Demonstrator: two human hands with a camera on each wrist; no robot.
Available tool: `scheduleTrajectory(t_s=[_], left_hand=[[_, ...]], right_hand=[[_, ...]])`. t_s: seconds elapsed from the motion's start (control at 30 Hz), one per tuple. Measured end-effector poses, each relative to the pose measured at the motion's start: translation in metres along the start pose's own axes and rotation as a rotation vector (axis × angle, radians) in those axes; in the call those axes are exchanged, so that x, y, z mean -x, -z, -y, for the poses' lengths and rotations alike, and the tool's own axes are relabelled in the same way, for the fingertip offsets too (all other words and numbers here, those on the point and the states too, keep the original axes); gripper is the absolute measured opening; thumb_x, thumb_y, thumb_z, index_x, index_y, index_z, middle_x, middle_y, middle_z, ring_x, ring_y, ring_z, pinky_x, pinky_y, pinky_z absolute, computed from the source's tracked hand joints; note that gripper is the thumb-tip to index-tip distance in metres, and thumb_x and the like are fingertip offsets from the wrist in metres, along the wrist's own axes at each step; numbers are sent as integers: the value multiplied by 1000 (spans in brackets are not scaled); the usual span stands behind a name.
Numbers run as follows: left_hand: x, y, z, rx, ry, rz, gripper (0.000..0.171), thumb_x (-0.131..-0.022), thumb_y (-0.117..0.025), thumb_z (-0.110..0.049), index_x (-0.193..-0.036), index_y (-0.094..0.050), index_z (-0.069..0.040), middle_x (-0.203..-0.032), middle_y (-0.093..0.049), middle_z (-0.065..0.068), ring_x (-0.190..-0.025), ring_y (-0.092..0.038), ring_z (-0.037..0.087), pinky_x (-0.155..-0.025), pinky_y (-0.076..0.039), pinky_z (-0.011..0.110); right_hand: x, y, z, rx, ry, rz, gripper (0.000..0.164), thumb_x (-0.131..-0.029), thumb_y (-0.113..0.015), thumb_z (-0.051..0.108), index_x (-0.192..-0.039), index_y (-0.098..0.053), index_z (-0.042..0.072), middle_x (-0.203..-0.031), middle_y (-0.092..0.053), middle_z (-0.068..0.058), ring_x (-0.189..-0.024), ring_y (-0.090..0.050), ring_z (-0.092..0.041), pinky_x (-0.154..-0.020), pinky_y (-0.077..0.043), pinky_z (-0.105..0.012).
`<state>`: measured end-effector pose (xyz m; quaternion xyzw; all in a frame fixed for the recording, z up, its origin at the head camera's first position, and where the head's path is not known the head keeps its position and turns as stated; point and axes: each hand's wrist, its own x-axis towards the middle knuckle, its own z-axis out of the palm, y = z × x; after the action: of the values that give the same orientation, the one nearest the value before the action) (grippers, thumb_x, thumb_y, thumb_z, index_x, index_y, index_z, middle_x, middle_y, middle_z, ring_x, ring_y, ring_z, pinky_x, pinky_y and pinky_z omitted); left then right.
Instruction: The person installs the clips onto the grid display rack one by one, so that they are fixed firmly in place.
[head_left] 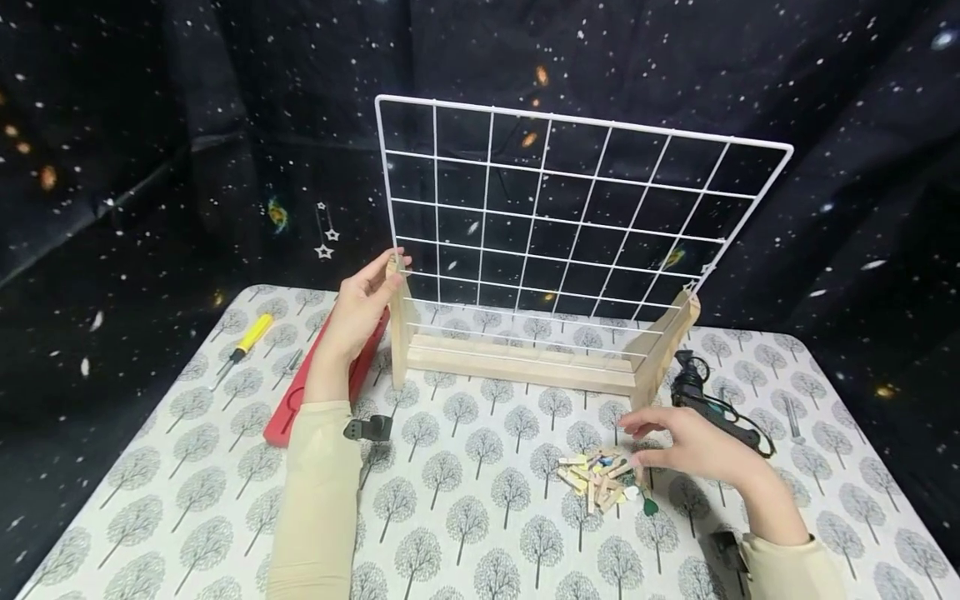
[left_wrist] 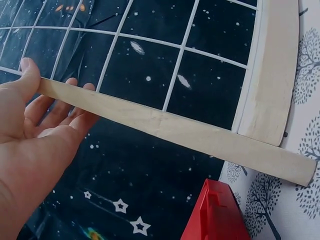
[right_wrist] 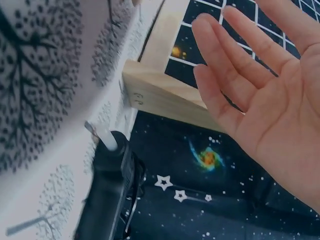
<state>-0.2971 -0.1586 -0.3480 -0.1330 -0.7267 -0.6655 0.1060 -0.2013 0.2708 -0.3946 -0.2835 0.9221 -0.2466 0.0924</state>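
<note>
A white wire grid panel [head_left: 570,200] stands tilted in a wooden stand [head_left: 517,369] with two upright side posts. At the top of the left post [left_wrist: 160,125], my left hand [head_left: 358,304] grips the wood, thumb on one side and fingers on the other. A small pile of wooden clothespins [head_left: 596,482] lies on the table in front of the stand, some with coloured pieces such as a green heart [head_left: 650,506]. My right hand [head_left: 693,443] is over the pile's right edge, its fingers extended and loosely bent. The right wrist view shows nothing in that palm.
Left of the stand lies a long red case [head_left: 283,417], with a yellow-handled screwdriver [head_left: 251,337] farther left. A black corded tool [head_left: 712,408] lies right of the stand. The tablecloth [head_left: 465,542] has printed trees; a dark starry curtain [head_left: 187,167] hangs behind.
</note>
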Motion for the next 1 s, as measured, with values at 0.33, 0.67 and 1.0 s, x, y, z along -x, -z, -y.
scheduleTrajectory(t_s=[0.33,0.67,1.0], left_hand=[[-4,3,17,-17,28,-22,47,-84,-54,-29,-129,-43,-24,-123,-51,0,-117,-43,11,-100,-31,34],[-4,1,12,-19,33,-11,47,-84,-54,-29,-129,-42,-23,-124,-51,1,-117,-43,12,-100,-31,34],[4,-2,-4,-32,44,-1,45,-87,-52,-23,-130,-40,-18,-125,-48,10,-117,-43,18,-100,-30,35]], right_hand=[[-9,-17,0,45,3,151,44,-74,-66,28,-113,-55,12,-101,-59,4,-88,-55,-13,-72,-47,-32],[-16,-25,3,131,-1,99,22,-80,-61,20,-101,-62,14,-93,-56,6,-67,-52,1,-68,-47,-29],[-28,-30,2,274,54,41,16,-76,-65,25,-90,-64,18,-85,-61,10,-70,-57,-3,-68,-48,-27]])
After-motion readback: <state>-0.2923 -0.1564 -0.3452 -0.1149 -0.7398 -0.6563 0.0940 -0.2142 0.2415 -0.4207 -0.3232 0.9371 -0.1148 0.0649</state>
